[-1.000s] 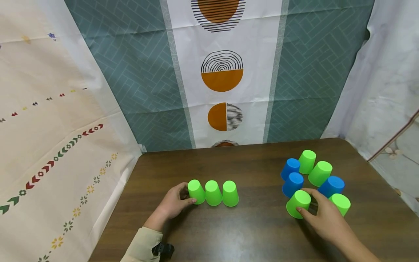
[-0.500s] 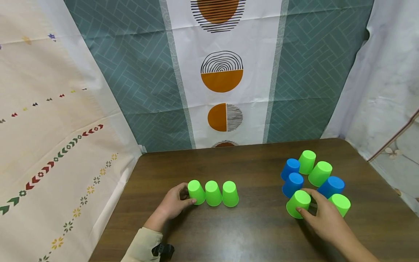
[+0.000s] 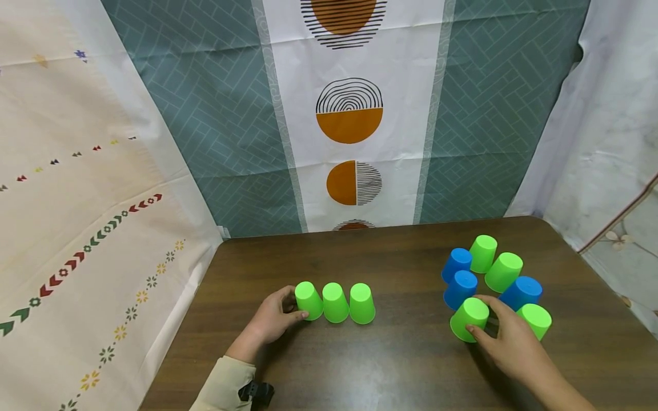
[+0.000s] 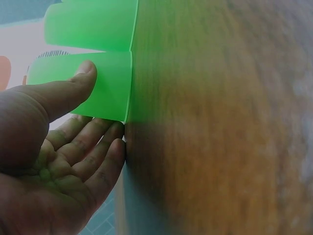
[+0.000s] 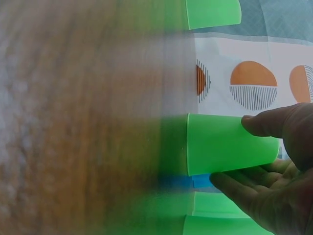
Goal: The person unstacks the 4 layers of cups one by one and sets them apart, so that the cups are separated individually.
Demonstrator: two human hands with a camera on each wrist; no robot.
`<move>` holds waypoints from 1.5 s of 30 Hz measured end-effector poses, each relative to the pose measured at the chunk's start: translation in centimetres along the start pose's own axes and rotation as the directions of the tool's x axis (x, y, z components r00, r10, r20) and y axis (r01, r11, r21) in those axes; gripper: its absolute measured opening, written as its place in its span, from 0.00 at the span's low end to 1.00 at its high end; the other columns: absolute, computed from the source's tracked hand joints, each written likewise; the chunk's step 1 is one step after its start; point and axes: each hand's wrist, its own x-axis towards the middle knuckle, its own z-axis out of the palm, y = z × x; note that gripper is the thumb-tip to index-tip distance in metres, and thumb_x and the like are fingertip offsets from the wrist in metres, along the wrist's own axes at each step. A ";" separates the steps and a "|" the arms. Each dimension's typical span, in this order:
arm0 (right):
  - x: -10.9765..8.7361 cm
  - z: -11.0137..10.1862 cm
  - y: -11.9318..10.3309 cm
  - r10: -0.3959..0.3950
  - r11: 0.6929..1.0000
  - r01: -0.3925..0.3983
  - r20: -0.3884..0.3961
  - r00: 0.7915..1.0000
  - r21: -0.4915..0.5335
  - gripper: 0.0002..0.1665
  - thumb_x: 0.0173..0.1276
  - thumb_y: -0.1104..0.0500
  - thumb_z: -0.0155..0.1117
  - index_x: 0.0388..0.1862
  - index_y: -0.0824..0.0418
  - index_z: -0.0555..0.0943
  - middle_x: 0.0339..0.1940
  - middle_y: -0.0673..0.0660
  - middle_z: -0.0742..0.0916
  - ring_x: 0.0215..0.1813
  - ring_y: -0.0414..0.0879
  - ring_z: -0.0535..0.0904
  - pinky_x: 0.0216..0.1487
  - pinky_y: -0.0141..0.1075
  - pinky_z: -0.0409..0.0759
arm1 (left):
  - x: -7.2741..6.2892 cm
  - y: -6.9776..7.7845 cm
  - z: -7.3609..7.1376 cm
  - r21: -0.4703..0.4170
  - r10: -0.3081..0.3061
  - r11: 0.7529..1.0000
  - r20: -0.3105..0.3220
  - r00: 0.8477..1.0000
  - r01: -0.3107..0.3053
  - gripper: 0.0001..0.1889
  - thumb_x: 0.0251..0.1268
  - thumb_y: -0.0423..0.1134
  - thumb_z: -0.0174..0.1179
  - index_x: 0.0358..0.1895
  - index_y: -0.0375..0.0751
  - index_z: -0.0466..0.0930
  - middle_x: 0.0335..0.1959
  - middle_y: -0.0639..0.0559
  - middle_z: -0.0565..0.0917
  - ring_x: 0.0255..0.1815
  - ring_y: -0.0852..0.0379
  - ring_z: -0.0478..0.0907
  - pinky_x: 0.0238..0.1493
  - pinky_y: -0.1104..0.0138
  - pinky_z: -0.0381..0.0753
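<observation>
Three green plastic cups stand upside down in a row at mid-table. My left hand (image 3: pixel 272 319) holds the leftmost green cup (image 3: pixel 309 301), thumb on its near side and fingers round the far side. Beside it are the middle cup (image 3: pixel 335 303) and the right cup (image 3: pixel 362 303). Farther right, my right hand (image 3: pixel 506 337) grips another upturned green cup (image 3: pixel 469 319) between thumb and fingers. In the right wrist view that cup (image 5: pixel 225 144) has its rim down at the table. The left wrist view shows the thumb lying across the held cup (image 4: pixel 110 93).
Behind the right hand stand upturned blue cups, among them a near-left one (image 3: pixel 460 290), a far-left one (image 3: pixel 456 264) and a right one (image 3: pixel 521 293). Green cups (image 3: pixel 503 273) stand among them, one (image 3: pixel 536 320) partly behind the hand. Patterned cloth (image 3: pixel 221 114) hangs beyond the brown table (image 3: pixel 329 377).
</observation>
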 end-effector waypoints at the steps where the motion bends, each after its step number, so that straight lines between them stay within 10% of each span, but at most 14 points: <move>1: 0.0 0.0 0.0 0.001 1.000 -0.001 0.001 1.000 0.001 0.39 0.66 0.58 0.80 0.69 0.71 0.73 0.60 0.72 0.83 0.59 0.70 0.81 0.55 0.69 0.79 | 0.0 0.0 0.0 -0.003 0.000 1.000 0.000 1.000 0.000 0.23 0.63 0.38 0.77 0.58 0.41 0.80 0.52 0.50 0.87 0.55 0.47 0.85 0.61 0.47 0.82; 13: 0.2 -0.2 -1.2 -0.049 0.999 0.048 -0.092 0.995 -0.014 0.42 0.62 0.57 0.82 0.70 0.69 0.72 0.65 0.71 0.80 0.64 0.70 0.76 0.55 0.69 0.76 | 0.1 -0.3 0.1 0.012 0.004 1.000 -0.005 1.000 -0.004 0.23 0.63 0.38 0.77 0.58 0.42 0.80 0.51 0.51 0.87 0.55 0.48 0.85 0.60 0.47 0.82; 21: 1.2 -0.9 -5.7 -0.147 0.988 0.156 -0.308 0.940 0.004 0.37 0.62 0.61 0.80 0.70 0.59 0.78 0.62 0.61 0.83 0.66 0.64 0.75 0.59 0.54 0.74 | 0.2 -0.2 0.0 0.005 0.003 1.000 -0.009 1.000 -0.003 0.23 0.62 0.38 0.77 0.58 0.42 0.80 0.51 0.51 0.87 0.54 0.48 0.85 0.60 0.47 0.82; 30: 3.8 2.8 -9.6 -0.151 0.979 0.156 -0.045 0.988 0.135 0.35 0.68 0.55 0.78 0.71 0.54 0.76 0.66 0.55 0.83 0.66 0.61 0.79 0.60 0.63 0.80 | 0.2 -0.1 -0.1 0.007 0.002 1.000 -0.009 1.000 -0.002 0.23 0.62 0.37 0.77 0.58 0.42 0.80 0.50 0.51 0.87 0.54 0.48 0.85 0.60 0.47 0.82; 45: 7.6 10.7 -11.9 -0.126 0.956 0.068 0.190 0.974 0.284 0.45 0.62 0.59 0.82 0.75 0.61 0.71 0.68 0.59 0.81 0.67 0.59 0.80 0.65 0.55 0.80 | 0.2 -0.2 0.0 0.007 -0.005 1.000 -0.015 1.000 0.005 0.23 0.62 0.36 0.77 0.58 0.42 0.80 0.51 0.52 0.88 0.55 0.48 0.86 0.61 0.47 0.82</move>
